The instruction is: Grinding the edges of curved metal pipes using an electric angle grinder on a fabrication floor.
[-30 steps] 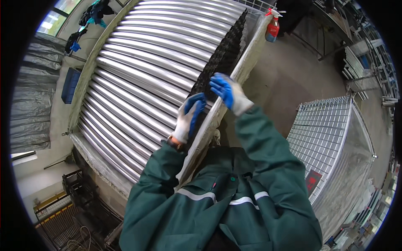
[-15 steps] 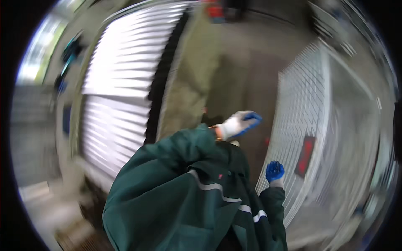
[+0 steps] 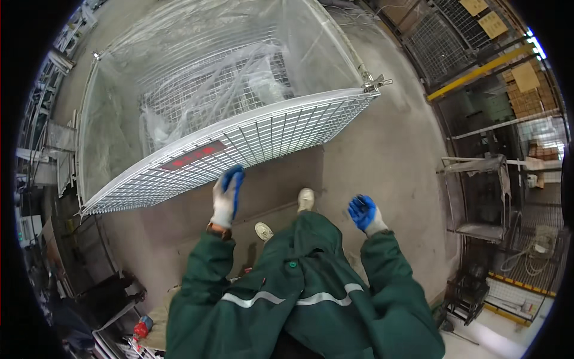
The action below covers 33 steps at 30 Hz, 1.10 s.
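My left hand point(image 3: 227, 194), in a white work glove with blue coating, is beside the wire mesh side of a large cage container point(image 3: 263, 137), fingers stretched out. Whether it touches the mesh I cannot tell. It holds nothing visible. My right hand point(image 3: 365, 213), in a matching glove, hangs apart from the cage over the floor, fingers loosely bent and with nothing visible in them. Clear plastic film point(image 3: 257, 84) lines the cage and lies crumpled on its mesh bottom. A dark plate with red marking point(image 3: 192, 155) is fixed to the mesh side.
A metal latch point(image 3: 376, 82) sticks out at the cage's right corner. On the right stand a worn metal frame stand point(image 3: 481, 197), a yellow bar point(image 3: 478, 73) and racks with stacked brown boxes point(image 3: 529, 87). Dark equipment and a red object point(image 3: 143, 326) lie at lower left.
My view has swung to the right and steadied. The cage, earlier on the right, now lies in front of me. The white slatted stack at the left has gone out of view.
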{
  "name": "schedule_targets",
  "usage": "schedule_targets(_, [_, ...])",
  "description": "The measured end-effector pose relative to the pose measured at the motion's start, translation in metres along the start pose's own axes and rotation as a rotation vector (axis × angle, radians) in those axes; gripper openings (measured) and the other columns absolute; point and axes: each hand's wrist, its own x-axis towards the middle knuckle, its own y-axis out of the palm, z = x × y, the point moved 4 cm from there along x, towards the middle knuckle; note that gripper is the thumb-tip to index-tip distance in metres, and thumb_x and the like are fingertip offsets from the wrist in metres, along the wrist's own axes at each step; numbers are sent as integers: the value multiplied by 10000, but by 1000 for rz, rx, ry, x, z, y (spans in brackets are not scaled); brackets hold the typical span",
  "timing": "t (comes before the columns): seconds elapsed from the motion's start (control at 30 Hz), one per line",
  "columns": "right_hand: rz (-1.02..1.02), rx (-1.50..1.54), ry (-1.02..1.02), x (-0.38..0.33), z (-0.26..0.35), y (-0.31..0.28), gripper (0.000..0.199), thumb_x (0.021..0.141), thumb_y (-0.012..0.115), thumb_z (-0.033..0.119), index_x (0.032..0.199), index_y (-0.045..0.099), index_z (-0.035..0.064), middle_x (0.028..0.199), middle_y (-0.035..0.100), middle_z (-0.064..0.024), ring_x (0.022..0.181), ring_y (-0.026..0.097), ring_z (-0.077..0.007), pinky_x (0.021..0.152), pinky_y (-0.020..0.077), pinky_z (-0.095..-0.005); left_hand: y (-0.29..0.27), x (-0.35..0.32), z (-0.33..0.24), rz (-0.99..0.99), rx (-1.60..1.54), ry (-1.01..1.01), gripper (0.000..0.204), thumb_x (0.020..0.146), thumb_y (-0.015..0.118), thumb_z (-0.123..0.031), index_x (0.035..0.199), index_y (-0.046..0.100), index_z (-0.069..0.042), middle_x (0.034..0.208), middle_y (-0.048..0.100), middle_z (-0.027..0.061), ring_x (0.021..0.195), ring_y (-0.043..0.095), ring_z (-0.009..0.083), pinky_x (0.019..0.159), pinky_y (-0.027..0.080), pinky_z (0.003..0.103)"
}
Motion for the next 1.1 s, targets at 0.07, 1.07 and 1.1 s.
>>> schedule_targets(0.07, [-12, 164, -125, -12, 125, -89, 150, 914, 666, 206, 1011, 739, 118, 972, 741, -59, 943, 696, -266, 854, 553, -401, 190, 75, -4, 169, 271, 117, 302, 972, 634, -118, 1262, 636, -35, 1161, 688, 70, 978, 651, 163, 874, 521, 272])
schedule_targets(1.07, [129, 398, -552, 242, 1952, -428, 200, 953, 636, 240, 1066, 748, 118, 1021, 754, -74, 973, 717, -278, 887, 572, -427, 1567, 699, 102, -154, 1108, 563, 324, 974, 560, -163, 1276, 628, -65, 1082, 707, 98, 973, 653, 256, 991, 462, 376])
schedule_targets(1.1, [89, 423, -522, 254, 1995, -425, 202, 956, 632, 245, 1061, 749, 118, 1014, 756, -73, 968, 720, -279, 884, 575, -429, 1609, 771, 75, -131, 1007, 540, 315, 978, 557, -153, 1269, 633, -59, 1086, 708, 97, 976, 653, 246, 986, 467, 367])
